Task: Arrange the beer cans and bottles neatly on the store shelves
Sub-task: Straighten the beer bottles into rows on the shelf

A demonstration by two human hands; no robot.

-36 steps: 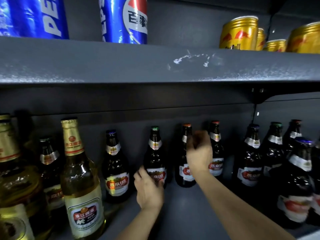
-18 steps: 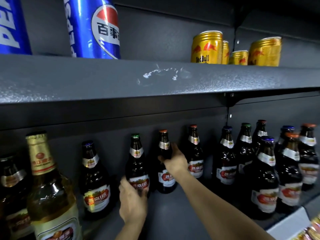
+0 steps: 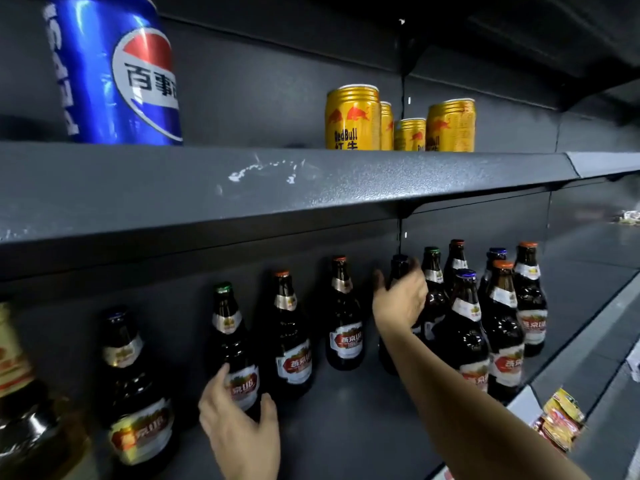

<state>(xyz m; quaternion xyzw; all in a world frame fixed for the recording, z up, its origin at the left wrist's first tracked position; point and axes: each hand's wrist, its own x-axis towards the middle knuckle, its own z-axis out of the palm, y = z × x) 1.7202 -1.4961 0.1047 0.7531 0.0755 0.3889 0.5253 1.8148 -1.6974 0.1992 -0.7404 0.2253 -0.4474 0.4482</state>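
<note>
- Left hand [image 3: 239,431] low on the dark grey metal lower shelf [image 3: 346,420], thumb and fingers curled round the base of a dark brown glass beer bottle with a green cap [image 3: 232,344], over its red-and-white label.
- Right hand [image 3: 400,299] reached further back and to the right, fingers spread round the shoulder of a dark brown glass beer bottle with a dark cap [image 3: 400,264]; thumb on the left side, fingers on the right; firm grip or only touch: cannot tell.
- Between the 2 held bottles, 2 upright dark brown bottles with orange caps: 1 [image 3: 289,337] just beside the green-capped bottle, the other [image 3: 344,317] near the right hand.
- Left of the left hand, 1 dark brown bottle with a blue cap [image 3: 133,386], upright, apart from the rest.
- At the far left edge, part of a pale golden glass bottle [image 3: 14,393], cut off by the frame.
- To the right, a tight cluster of dark brown bottles [image 3: 485,313] with green, orange and blue caps, several rows deep, close against the right forearm.
- On the grey upper shelf [image 3: 311,188], a tall blue Pepsi can [image 3: 114,71] at left and 4 gold Red Bull cans [image 3: 398,121] grouped at centre right.
- Below right, on a lower level, red-and-yellow snack packets [image 3: 557,420].
</note>
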